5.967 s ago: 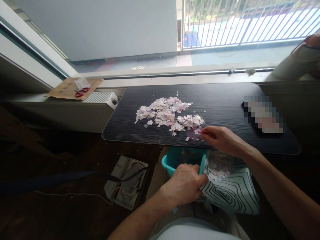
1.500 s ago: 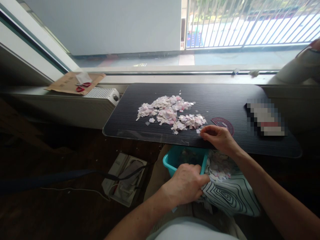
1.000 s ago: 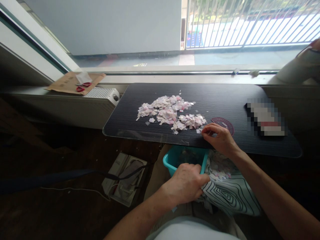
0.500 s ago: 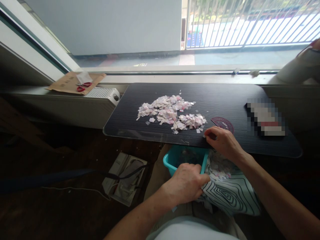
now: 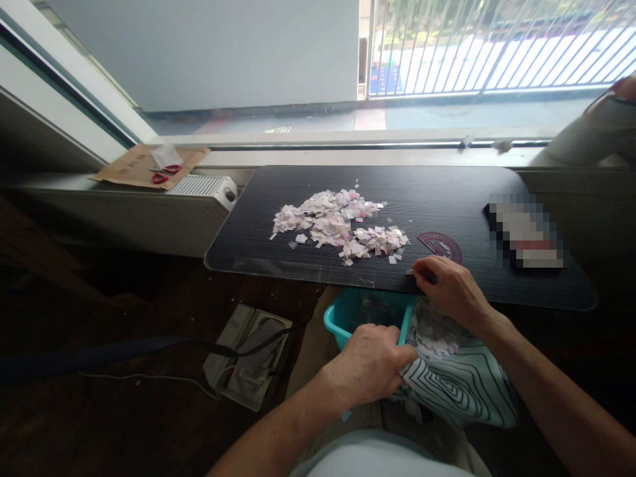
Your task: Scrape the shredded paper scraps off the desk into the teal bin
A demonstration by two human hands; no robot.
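Observation:
My left hand [image 5: 370,364] is closed around the near rim of a teal plastic bin [image 5: 338,324], its thumb by a pale cloth bag with dark swirling lines [image 5: 454,384]. Dark, see-through bits lie inside the bin. Many small paper scraps [image 5: 434,334] fill the mouth of the bag. Over the table's front edge, my right hand [image 5: 444,281] pinches a small paper scrap [image 5: 410,272] between thumb and fingertips. Just beyond it, a purple protractor [image 5: 442,245] lies flat. A loose heap of small white and pinkish paper scraps [image 5: 330,215] spreads across the middle of the dark table [image 5: 447,192].
At the table's right lies a blurred-out rectangular object [image 5: 529,235]. Red-handled scissors [image 5: 166,173] rest on a brown envelope [image 5: 134,165] near a white radiator [image 5: 203,187]. An open box [image 5: 248,361] with cables stands on the floor, a dark strap [image 5: 263,341] crossing it.
My right hand has shifted slightly right and toward me, its pinched scrap now at the table's front edge. The left hand keeps its hold.

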